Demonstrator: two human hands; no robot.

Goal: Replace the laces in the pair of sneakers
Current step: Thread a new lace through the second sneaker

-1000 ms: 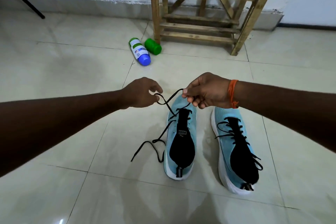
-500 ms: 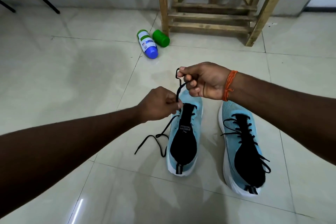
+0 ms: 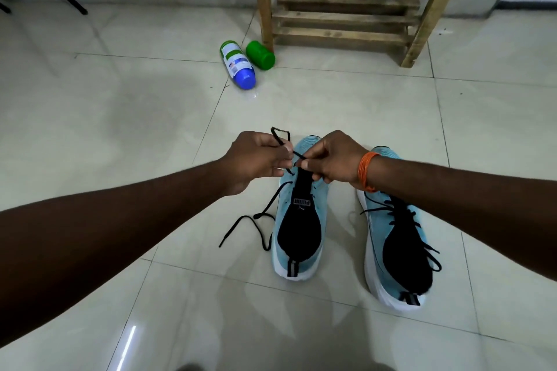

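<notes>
The left hand (image 3: 259, 159) is closed and pinches a black lace (image 3: 256, 216) between thumb and fingers. A small loop of the lace sticks up above this hand. The right hand (image 3: 331, 159) is closed too and pinches the same lace, just beside the left hand. The fingertips of the two hands almost touch. An orange band (image 3: 366, 172) is tied around the right wrist.

Both hands are held over the toe end of the left sneaker (image 3: 298, 226). This shoe is light blue with a black middle and a white sole. From the hands, the lace drops down the left side of this shoe. Its loose ends lie curled on the floor (image 3: 120, 129) next to the shoe.

The right sneaker (image 3: 398, 244) stands close beside the left one, toes pointing the same way. It has its own black lace (image 3: 404, 214) crossed over the top.

Farther away on the shiny tiles lie a white bottle with a blue cap (image 3: 238, 65) and a green cup (image 3: 260, 55), both on their sides. Just behind them, by the wall, stands a wooden rack (image 3: 340, 18).
</notes>
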